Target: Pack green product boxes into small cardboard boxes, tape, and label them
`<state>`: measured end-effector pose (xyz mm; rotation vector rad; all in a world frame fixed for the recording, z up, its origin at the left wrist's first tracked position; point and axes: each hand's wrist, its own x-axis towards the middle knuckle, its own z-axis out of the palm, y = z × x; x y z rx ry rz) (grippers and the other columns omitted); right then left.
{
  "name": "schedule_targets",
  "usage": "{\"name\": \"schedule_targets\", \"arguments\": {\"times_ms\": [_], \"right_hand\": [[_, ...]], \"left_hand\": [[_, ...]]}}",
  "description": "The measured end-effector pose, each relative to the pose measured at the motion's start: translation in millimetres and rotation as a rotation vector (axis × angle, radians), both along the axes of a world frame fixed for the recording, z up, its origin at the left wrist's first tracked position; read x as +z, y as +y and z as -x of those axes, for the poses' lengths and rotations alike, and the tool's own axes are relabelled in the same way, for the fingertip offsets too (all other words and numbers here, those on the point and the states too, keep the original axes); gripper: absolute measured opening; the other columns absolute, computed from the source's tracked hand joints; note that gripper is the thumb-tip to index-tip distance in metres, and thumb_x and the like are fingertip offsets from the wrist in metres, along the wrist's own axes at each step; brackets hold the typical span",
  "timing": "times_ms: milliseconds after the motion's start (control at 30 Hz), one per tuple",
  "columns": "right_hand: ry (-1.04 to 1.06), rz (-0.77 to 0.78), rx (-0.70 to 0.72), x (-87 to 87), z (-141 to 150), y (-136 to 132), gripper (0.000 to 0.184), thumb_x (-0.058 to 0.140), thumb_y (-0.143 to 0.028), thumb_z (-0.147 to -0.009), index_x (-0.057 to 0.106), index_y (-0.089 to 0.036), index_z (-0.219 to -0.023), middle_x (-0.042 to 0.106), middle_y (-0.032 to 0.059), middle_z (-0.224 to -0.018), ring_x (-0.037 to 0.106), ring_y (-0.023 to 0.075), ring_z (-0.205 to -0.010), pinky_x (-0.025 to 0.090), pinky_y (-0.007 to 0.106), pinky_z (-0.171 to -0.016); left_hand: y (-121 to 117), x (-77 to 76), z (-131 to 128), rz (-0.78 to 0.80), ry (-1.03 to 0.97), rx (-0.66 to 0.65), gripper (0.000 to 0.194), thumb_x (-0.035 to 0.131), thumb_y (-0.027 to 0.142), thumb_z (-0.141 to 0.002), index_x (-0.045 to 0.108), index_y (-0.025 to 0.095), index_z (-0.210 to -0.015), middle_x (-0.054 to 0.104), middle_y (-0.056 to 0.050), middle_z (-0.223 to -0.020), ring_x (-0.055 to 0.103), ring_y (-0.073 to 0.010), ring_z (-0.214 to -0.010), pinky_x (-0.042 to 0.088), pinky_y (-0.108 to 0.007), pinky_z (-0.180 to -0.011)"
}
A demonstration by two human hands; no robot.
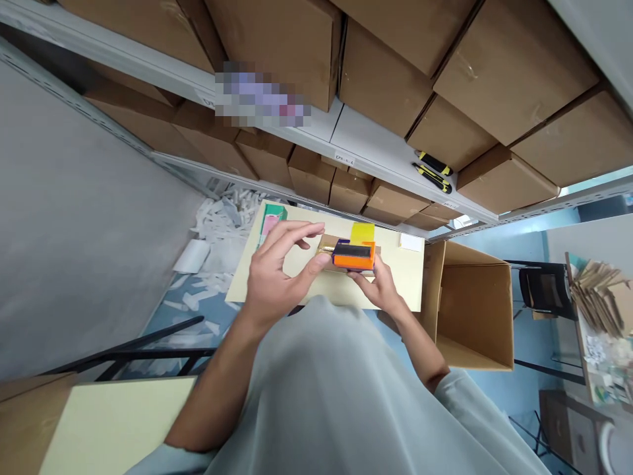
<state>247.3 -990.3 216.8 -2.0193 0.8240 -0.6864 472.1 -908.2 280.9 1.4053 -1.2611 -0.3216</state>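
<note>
My right hand [378,287] grips the right end of a small orange-and-black box-like item [353,256] with purple edges, thumb along its near side. Something thin and shiny sticks out at the item's left end; it is too small to make out. My left hand [281,270] hovers to the left, fingers curved and apart from the thumb, with the thumb tip close to that shiny end. Whether the thumb touches it, I cannot tell. Beneath the item lies a brown cardboard piece [327,243], partly hidden, on the pale yellow table [400,284].
A yellow pad [362,232], a white card [411,242] and a green-and-pink box [271,221] lie on the table. An open carton [475,310] stands at right. Two utility knives [432,173] rest on the shelf [370,142] among brown boxes. White paper scraps [217,218] cover the floor at left.
</note>
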Motion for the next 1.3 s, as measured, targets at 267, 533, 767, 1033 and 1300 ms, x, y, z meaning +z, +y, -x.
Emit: {"name": "schedule_targets", "arguments": {"times_ms": [267,533,767,1033,1300], "right_hand": [[0.152,0.495,0.143,5.6,35,-19,0.012,0.068,-0.024,-0.104,0.065,-0.025,-0.116,0.075,0.0098,-0.105,0.071,0.0304,-0.102,0.06,0.054,-0.102],[0.194,0.648,0.129,21.0,50,-23,0.016,0.061,-0.023,-0.106,0.066,-0.025,-0.121,0.074,0.0093,-0.104,0.072,0.0316,-0.1,0.058,0.057,-0.103],[0.27,0.647,0.155,26.2,58,-23,0.014,0.066,-0.02,-0.104,0.065,-0.025,-0.117,0.074,0.0088,-0.105,0.071,0.0311,-0.099,0.056,0.055,-0.104],[0.302,0.668,0.188,25.1,62,-17,0.013,0.069,-0.017,-0.102,0.062,-0.025,-0.108,0.07,0.0058,-0.099,0.067,0.0285,-0.092,0.054,0.05,-0.098],[0.227,0.68,0.196,45.5,52,-9,0.015,0.059,-0.014,-0.106,0.062,-0.024,-0.117,0.072,0.007,-0.1,0.07,0.0274,-0.094,0.058,0.048,-0.095]], "left_hand": [[7,32.6,-7,0.005,-0.099,-0.214,0.021,0.077,0.044,-0.104,0.081,0.037,-0.124,0.08,-0.003,-0.114,0.074,-0.0266,-0.107,0.066,-0.046,-0.1],[6,31.9,-1,0.062,-0.128,-0.308,0.017,0.073,0.039,-0.107,0.082,0.039,-0.121,0.082,0.0,-0.114,0.075,-0.0267,-0.106,0.066,-0.049,-0.101],[13,38.2,0,0.034,-0.266,-0.361,0.022,0.068,0.031,-0.108,0.083,0.04,-0.122,0.083,0.0,-0.114,0.076,-0.0268,-0.106,0.067,-0.048,-0.098],[21,41.5,-3,0.026,-0.277,-0.34,0.011,0.075,0.032,-0.104,0.081,0.04,-0.108,0.083,0.003,-0.102,0.076,-0.0251,-0.093,0.069,-0.045,-0.09],[22,37.6,1,-0.06,-0.231,-0.29,0.008,0.072,0.042,-0.109,0.077,0.036,-0.11,0.081,0.002,-0.101,0.077,-0.0244,-0.098,0.067,-0.044,-0.093]]}}
